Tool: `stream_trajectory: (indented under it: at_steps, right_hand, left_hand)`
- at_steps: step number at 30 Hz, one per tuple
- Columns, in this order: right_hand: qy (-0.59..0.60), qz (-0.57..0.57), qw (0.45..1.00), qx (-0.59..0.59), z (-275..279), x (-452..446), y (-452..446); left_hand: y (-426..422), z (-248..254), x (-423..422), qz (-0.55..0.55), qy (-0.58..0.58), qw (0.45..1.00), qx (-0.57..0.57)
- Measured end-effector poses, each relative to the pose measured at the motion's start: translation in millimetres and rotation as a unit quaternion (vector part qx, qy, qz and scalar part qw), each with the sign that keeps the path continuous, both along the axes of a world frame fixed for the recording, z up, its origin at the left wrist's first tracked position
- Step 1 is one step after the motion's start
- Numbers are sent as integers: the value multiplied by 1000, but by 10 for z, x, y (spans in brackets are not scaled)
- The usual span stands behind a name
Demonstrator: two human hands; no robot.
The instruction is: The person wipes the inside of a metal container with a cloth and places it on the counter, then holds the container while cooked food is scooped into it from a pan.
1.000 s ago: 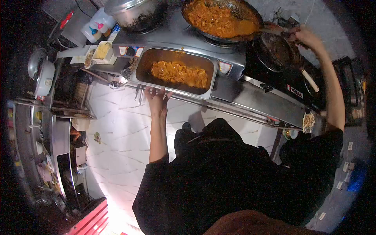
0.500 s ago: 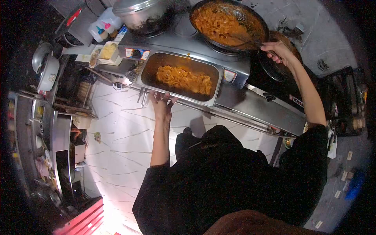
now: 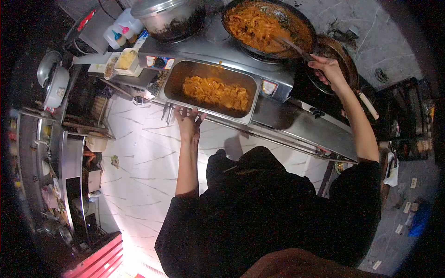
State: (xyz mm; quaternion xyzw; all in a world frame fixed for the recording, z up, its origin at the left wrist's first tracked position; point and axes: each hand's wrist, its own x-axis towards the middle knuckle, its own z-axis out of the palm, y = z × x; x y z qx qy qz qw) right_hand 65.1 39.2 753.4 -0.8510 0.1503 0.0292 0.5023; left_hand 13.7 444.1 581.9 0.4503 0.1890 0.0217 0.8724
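Note:
A rectangular steel food pan (image 3: pixel 169 85) holds orange, sauce-coated pieces of food (image 3: pixel 215 94) and rests at the front of the cooktop. My left hand (image 3: pixel 188 123) grips its near side, fingers spread along the edge. Up at the back, a dark wok (image 3: pixel 303 23) contains more of the same saucy food (image 3: pixel 255 23). My right hand (image 3: pixel 328 72) is closed around the handle of a long metal cooking utensil (image 3: pixel 293 46), which slants down into the wok. The utensil's head is buried in the food, so its shape is hidden.
Left of the wok stands a large lidded pot (image 3: pixel 169 18). Beneath my right forearm lies another pan with a pale handle (image 3: pixel 368 105). Squeeze bottles (image 3: pixel 130 34) and a tub of yellow food (image 3: pixel 127 62) sit at the left. A rail (image 3: pixel 278 139) runs along the counter front.
My right hand has shifted slightly down, and the utensil's shaft now shows more clearly across the wok. The food in the wok looks rearranged. My left hand stays on the food pan.

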Motion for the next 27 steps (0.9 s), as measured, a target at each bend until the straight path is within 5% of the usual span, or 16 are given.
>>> stream_trajectory:
  at_steps: [27]
  right_hand:
    - [-53, -25, 998, -23, 570, -283, -191]
  left_hand:
    - [8, -38, 43, 9, 14, 999, -35]
